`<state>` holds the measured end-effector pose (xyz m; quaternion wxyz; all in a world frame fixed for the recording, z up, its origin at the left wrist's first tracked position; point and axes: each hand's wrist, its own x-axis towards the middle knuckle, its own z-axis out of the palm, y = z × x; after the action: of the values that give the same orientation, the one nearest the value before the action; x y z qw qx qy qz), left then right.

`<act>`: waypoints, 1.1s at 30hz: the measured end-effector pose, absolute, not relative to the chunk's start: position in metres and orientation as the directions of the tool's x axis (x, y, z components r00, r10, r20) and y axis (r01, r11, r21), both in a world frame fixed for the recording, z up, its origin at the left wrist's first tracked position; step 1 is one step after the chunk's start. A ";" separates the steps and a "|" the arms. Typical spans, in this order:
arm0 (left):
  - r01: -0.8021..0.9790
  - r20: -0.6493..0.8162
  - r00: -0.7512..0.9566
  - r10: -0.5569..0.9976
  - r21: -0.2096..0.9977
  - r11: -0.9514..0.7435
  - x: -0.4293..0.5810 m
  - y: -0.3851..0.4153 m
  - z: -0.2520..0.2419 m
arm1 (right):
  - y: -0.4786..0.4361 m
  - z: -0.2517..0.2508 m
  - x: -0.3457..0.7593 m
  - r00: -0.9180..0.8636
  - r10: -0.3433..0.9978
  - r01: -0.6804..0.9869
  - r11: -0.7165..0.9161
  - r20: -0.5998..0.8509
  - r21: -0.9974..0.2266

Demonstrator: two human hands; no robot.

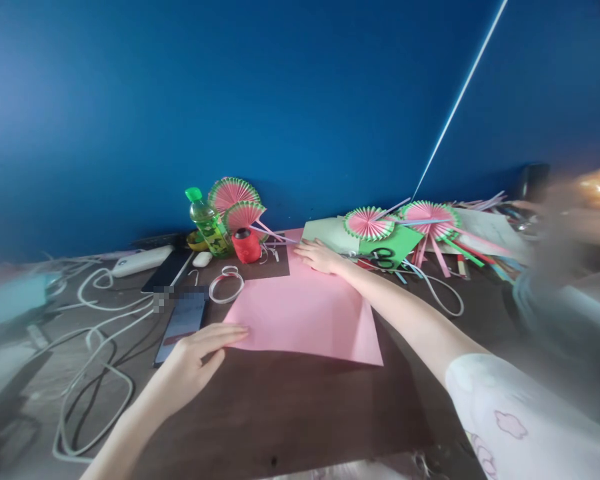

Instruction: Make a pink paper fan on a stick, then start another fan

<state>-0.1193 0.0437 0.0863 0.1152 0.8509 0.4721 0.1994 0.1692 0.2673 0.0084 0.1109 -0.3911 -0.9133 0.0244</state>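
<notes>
A sheet of pink paper lies on the dark table in front of me. My left hand is at its left corner, with the fingers stretched over the edge and the thumb apart from them. My right hand reaches to the far side and rests flat, fingers spread, on pink paper there. Whether that far part belongs to the same sheet, I cannot tell. Just right of this hand are black-handled scissors, lying on a piece of green paper.
Pleated pink-and-green paper fans lie along the blue wall. A green-capped bottle and a red container stand at the back left. Two phones, a coiled white cable and looped cords occupy the left. A blurred person is at right.
</notes>
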 end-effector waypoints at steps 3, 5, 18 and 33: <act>0.726 0.392 0.486 0.781 0.316 -0.611 -0.119 0.042 0.101 | 0.265 0.010 0.168 -0.670 0.712 0.707 0.698 0.208 -0.115; 0.712 0.474 0.472 0.744 0.294 -0.638 -0.117 0.045 0.108 | 0.263 0.012 0.167 -0.662 0.713 0.705 0.697 0.232 -0.130; 0.563 0.499 0.238 0.833 0.628 -0.537 -0.101 0.074 0.109 | 0.211 0.040 0.197 -0.473 0.845 0.545 0.503 0.250 -0.670; 0.643 0.378 0.361 0.853 0.561 -0.521 -0.088 0.140 0.058 | 0.069 0.035 0.230 -0.787 0.617 0.491 0.621 -0.006 -0.611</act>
<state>-0.0883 0.1404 0.0576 0.1610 0.8090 0.4623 0.3255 0.2297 0.0688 0.0354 0.1029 -0.3100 -0.8943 0.3060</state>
